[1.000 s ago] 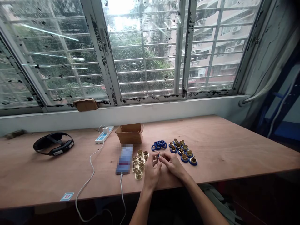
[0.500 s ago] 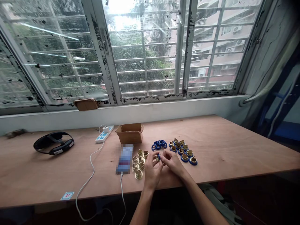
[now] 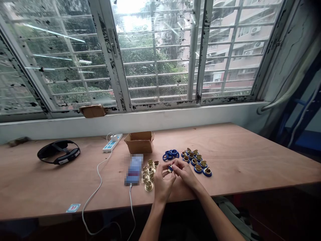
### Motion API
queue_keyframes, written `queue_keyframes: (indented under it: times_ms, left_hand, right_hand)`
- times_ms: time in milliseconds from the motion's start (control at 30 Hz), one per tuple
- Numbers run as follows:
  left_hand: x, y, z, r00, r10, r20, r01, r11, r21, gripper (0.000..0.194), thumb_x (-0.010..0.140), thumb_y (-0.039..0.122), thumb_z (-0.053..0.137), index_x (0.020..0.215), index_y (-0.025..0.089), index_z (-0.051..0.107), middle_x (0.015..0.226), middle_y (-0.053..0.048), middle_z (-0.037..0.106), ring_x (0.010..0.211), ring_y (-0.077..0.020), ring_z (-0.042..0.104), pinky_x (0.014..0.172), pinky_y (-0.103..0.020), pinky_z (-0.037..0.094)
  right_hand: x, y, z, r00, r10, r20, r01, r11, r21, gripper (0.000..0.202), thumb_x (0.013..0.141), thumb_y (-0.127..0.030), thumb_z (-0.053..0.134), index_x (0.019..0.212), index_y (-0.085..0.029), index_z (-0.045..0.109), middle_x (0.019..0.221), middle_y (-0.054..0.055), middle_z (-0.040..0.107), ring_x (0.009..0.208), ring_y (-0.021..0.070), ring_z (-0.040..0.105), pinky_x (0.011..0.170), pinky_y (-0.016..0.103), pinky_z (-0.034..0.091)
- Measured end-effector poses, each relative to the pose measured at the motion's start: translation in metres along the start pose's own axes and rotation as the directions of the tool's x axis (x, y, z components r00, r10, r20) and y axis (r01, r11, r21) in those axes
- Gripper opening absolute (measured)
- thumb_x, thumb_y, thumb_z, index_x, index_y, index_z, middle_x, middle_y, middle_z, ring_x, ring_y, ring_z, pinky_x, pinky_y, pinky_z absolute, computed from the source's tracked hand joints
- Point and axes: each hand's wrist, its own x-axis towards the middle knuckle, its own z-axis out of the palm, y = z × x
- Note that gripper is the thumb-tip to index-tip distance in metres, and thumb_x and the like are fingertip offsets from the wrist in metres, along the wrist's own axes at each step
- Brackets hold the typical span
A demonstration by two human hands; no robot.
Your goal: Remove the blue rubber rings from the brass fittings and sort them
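My left hand (image 3: 163,183) and my right hand (image 3: 186,173) meet over the table near its front edge. Between their fingertips is a small gold metal piece with a blue ring (image 3: 170,168) on it; fingers cover much of it. Both hands are closed, the left gripping the gold part and the right pinching at the blue ring. Just left of my left hand lies a cluster of bare gold metal pieces (image 3: 148,186). Loose blue rings (image 3: 170,154) are heaped beyond the fingers. On the right, several gold pieces seated in blue rings (image 3: 198,168) stand grouped together.
An open cardboard box (image 3: 139,146) sits behind a phone (image 3: 134,170) with a white cable. Farther left are a power strip (image 3: 112,144) and a black headset (image 3: 59,152). The wooden table (image 3: 250,157) runs along a barred window.
My fingers have shifted slightly around the held piece, and more of its gold and blue now shows. The whole view has moved a little; the groups on the table look unchanged.
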Motion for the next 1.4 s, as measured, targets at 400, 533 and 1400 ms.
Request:
queue_keyframes:
  times_ms: [400,533,1400]
  left_hand:
    - [-0.001,-0.003,0.001,0.991,0.111,-0.073,-0.101,0.987,0.126,0.028,0.090,0.022,0.071,0.116,0.022,0.064,0.115,-0.006,0.066,0.104,-0.0219,0.071,0.094,-0.043,0.063]
    - [-0.001,-0.004,-0.001,0.989,0.102,-0.102,-0.086,0.985,0.150,0.025,0.092,0.024,0.069,0.116,0.024,0.065,0.113,-0.006,0.066,0.101,-0.0207,0.071,0.090,-0.041,0.065]
    - [-0.014,-0.007,-0.008,0.877,0.319,-0.360,-0.202,0.923,0.327,0.026,0.096,0.028,0.063,0.121,0.021,0.066,0.120,-0.012,0.071,0.111,-0.0262,0.068,0.088,-0.039,0.060]
  right_hand:
    - [-0.002,-0.003,0.000,0.993,0.119,0.026,-0.122,0.969,0.216,0.038,0.090,-0.049,0.072,0.074,-0.020,0.053,0.091,0.003,0.067,0.074,0.0163,0.060,0.071,0.029,0.051]
    - [-0.004,-0.008,0.000,0.988,0.150,0.047,-0.157,0.929,0.336,0.031,0.084,-0.041,0.079,0.082,-0.022,0.055,0.110,0.003,0.066,0.083,0.0173,0.065,0.074,0.030,0.054]
    - [0.110,0.041,0.068,0.991,0.136,-0.001,-0.106,0.773,-0.626,0.007,0.078,-0.020,0.076,0.076,-0.018,0.069,0.075,0.003,0.073,0.071,0.0172,0.063,0.066,0.024,0.041]
